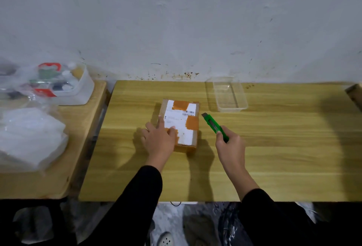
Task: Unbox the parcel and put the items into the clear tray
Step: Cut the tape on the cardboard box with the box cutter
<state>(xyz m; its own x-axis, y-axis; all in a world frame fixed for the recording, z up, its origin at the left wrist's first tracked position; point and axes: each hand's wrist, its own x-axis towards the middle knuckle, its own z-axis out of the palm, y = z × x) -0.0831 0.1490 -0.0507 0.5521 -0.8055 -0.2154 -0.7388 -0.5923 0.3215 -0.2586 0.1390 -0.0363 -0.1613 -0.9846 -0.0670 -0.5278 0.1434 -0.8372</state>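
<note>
Two hands share the job: left hand (159, 138) spread flat, steadying the sealed parcel (181, 123); right hand (229, 144) grips the green cutter (214, 126), blade out, apparently to slit the tape.

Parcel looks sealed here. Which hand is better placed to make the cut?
The right hand: it already grips the green knife, blade out beside the box. The left hand lies flat on the box's near left corner, steadying it.
</note>
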